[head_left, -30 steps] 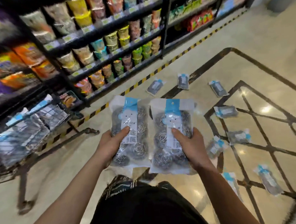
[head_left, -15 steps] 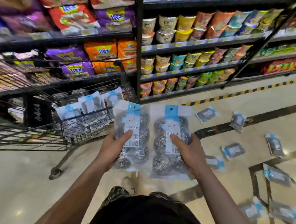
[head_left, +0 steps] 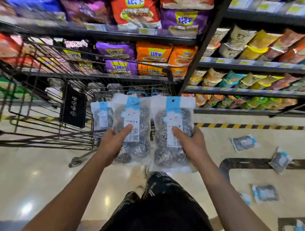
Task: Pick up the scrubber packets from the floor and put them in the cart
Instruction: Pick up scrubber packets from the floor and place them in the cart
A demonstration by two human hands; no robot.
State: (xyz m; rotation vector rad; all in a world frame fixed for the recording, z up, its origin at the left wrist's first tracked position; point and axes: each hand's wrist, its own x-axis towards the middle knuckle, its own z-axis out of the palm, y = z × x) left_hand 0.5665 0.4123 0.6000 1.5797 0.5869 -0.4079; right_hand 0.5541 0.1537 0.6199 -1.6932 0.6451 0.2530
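Two packets carried to the cart, more left on the floor.

Left hand (head_left: 112,144) grips one packet (head_left: 133,127), right hand (head_left: 190,145) another (head_left: 173,132), just short of the cart (head_left: 41,107), which holds some already; several (head_left: 244,142) remain scattered on the floor (head_left: 36,174).

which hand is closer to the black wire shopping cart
Left. The left hand, holding a clear packet of steel scrubbers, is right at the black wire shopping cart. The right hand, holding another packet, is farther to the cart's right.
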